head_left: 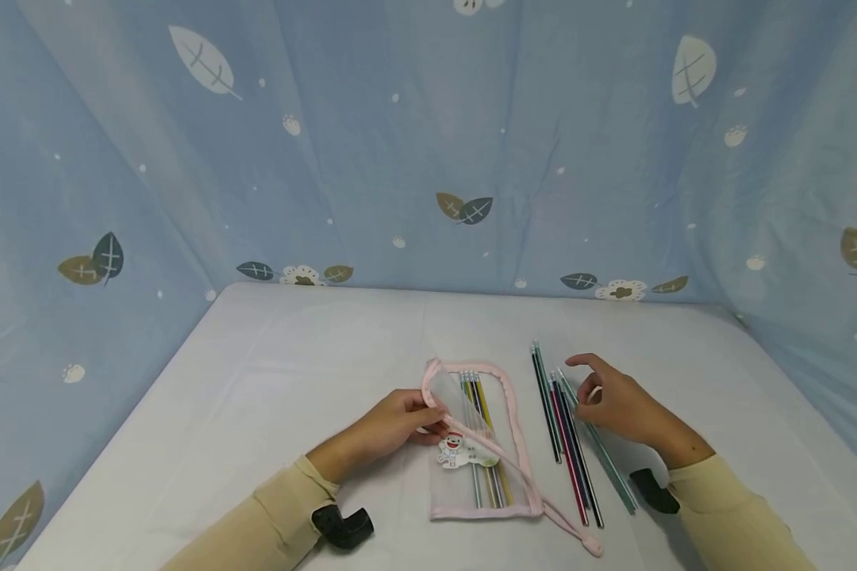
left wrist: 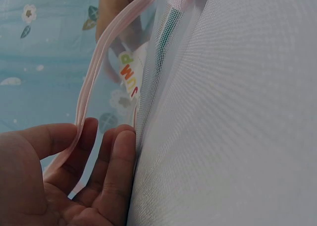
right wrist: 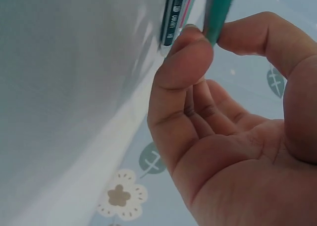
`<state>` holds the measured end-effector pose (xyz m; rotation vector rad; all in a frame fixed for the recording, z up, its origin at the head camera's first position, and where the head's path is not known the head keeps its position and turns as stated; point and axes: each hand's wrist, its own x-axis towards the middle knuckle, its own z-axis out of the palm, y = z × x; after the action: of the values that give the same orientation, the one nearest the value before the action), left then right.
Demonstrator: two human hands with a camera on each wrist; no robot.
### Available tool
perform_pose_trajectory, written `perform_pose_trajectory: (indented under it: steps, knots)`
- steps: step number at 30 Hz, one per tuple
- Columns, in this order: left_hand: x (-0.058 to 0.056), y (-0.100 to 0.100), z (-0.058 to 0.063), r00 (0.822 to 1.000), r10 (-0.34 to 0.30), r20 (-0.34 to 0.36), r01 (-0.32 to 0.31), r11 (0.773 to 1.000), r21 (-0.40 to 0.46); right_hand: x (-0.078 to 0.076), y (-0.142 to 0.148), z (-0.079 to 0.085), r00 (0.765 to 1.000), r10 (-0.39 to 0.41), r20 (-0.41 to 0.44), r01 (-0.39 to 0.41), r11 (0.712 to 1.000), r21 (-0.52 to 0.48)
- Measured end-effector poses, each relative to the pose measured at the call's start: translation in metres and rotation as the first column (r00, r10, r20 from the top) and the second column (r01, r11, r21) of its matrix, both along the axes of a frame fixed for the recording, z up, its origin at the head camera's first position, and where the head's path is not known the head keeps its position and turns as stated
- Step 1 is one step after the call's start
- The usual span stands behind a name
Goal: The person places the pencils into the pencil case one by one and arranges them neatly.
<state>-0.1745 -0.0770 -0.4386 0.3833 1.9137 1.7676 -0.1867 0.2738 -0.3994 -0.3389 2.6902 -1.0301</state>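
Note:
A mesh pencil case [head_left: 484,514] with pink trim and a cartoon patch lies at the table's middle, several pencils [head_left: 498,480] inside. My left hand [head_left: 400,416] pinches its pink edge [left wrist: 89,82] between thumb and fingers, lifting that flap. To the right of the case, several loose pencils [head_left: 571,444] lie roughly side by side, some dark, one red, some green. My right hand [head_left: 617,404] is over them, thumb and forefinger curved and spread apart around a green pencil [right wrist: 220,10]. Whether a fingertip touches this pencil is hard to tell.
White cloth covers the table [head_left: 314,341]. A blue curtain [head_left: 371,143] with leaf prints hangs behind and at both sides. The case's pink strap [head_left: 571,531] trails toward the loose pencils. Black wrist mounts [head_left: 343,529] sit on both sleeves.

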Motion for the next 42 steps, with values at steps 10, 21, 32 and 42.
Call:
perform_pose_trajectory:
  steps: [10, 21, 32, 42]
  knots:
    - [0.001, 0.000, -0.002, 1.000, 0.001, 0.005, -0.001, 1.000, 0.001, 0.001, -0.001, 0.003, 1.000, 0.024, 0.012, -0.022, 0.995, -0.093]
    - [0.001, -0.001, -0.003, 1.000, 0.003, 0.008, -0.003, 1.000, 0.001, 0.003, -0.001, 0.005, 0.995, 0.094, -0.010, -0.094, 0.976, -0.194]
    - [-0.001, 0.000, -0.004, 1.000, -0.005, -0.004, 0.005, 1.000, -0.002, 0.007, -0.008, 0.007, 0.996, 0.083, 0.009, -0.076, 0.947, -0.313]
    - [0.000, -0.001, -0.004, 1.000, -0.007, -0.001, 0.007, 1.000, 0.004, 0.009, -0.015, 0.008, 0.999, -0.025, 0.021, 0.031, 0.911, -0.411]
